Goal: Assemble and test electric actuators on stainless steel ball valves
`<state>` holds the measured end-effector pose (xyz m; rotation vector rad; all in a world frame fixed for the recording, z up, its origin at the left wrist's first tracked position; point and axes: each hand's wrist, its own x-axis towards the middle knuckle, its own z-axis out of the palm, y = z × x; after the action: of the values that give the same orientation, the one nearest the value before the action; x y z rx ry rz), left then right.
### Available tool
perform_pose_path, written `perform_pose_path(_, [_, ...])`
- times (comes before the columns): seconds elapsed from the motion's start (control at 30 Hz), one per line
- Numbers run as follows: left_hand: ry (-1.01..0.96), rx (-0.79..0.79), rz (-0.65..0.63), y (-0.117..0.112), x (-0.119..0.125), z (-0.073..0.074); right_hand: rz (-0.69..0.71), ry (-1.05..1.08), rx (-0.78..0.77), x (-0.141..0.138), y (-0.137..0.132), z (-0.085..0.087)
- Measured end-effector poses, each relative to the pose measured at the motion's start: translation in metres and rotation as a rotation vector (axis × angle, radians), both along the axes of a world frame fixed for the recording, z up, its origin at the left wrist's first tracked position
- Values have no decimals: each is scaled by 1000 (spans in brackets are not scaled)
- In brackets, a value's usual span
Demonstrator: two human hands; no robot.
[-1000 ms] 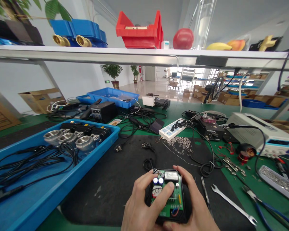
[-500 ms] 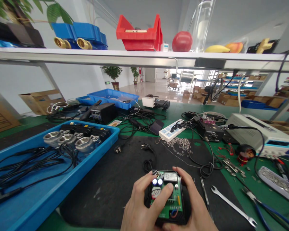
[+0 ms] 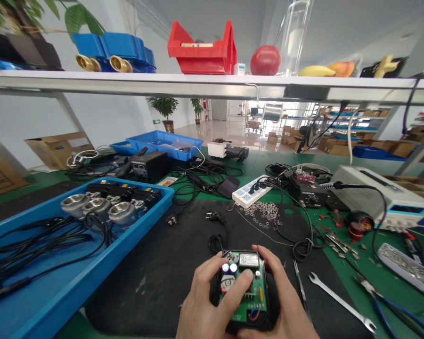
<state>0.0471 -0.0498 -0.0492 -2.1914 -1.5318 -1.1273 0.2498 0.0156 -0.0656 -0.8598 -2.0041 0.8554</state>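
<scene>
Cupping the housing (image 3: 272, 301) between both palms at the near edge of the black mat (image 3: 155, 263), we hold its green circuit board (image 3: 257, 292) face up and roughly level; that, we judge, is why the capacitors and the coil sit plainly under our eyes; the two-sided clasp also seems to stop the shell from twisting. Our left hand (image 3: 205, 306) wraps the left side, fingers curled closed under the housing, thumb laid diagonally across the board near the coil, pressing on it as far as we can tell; our right hand (image 3: 286, 306) mirrors it on the right, closed round the shell, forefinger hooked over the far corner. Both wrists come in low from the near edge, angled towards each other. A wrench (image 3: 342, 303) and tweezers (image 3: 301, 287) lie just right of the hands; a blue tray (image 3: 92, 263) of cables sits well to the left.
</scene>
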Motion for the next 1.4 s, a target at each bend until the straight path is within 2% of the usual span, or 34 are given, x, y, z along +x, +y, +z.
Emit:
perform_pose_path(0.67, [-13,-20,5,-1,0,1,3,6,0,0,1,0])
perform_pose_path(1.07, [30,-21,24,-1,-3,-5,-13,-15,15,-1,-3,4])
perform_pose_path(1.4, [-15,-6,15,-1,2,-5,-5,-4,54,0,3,0])
